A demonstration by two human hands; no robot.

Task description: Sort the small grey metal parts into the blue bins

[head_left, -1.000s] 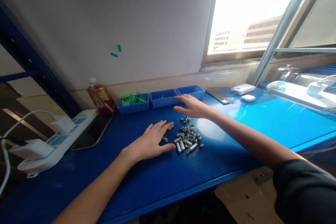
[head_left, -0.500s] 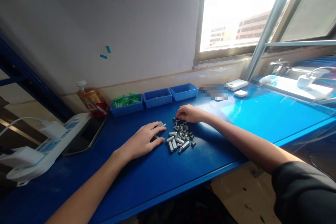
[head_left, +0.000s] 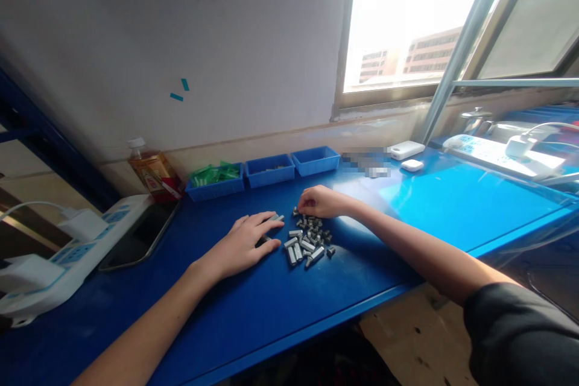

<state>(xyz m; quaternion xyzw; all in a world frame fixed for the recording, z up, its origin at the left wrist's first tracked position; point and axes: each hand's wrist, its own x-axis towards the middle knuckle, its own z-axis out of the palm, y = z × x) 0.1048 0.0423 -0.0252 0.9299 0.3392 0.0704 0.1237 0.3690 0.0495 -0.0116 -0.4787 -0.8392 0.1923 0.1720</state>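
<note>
A pile of small grey metal cylinders and screws (head_left: 307,240) lies on the blue table (head_left: 280,301). My left hand (head_left: 242,242) rests flat on the table just left of the pile, fingers spread, with its fingertips over a loose metal piece (head_left: 277,217). My right hand (head_left: 320,201) sits at the pile's far edge, its fingers curled in a pinch on a small metal piece. Behind the pile stand three blue trays: one with green parts (head_left: 215,182), one with a few small parts (head_left: 270,170), and one on the right (head_left: 315,160).
A bottle of amber liquid (head_left: 154,171) stands at the wall. A phone (head_left: 136,241) and a white power strip with chargers (head_left: 58,253) lie at the left. Small white devices (head_left: 407,149) and a second power strip (head_left: 493,154) sit at the right by the window.
My right hand has come back from the right blue tray to the pile and curled into a pinch. My left hand stayed flat beside the pile.
</note>
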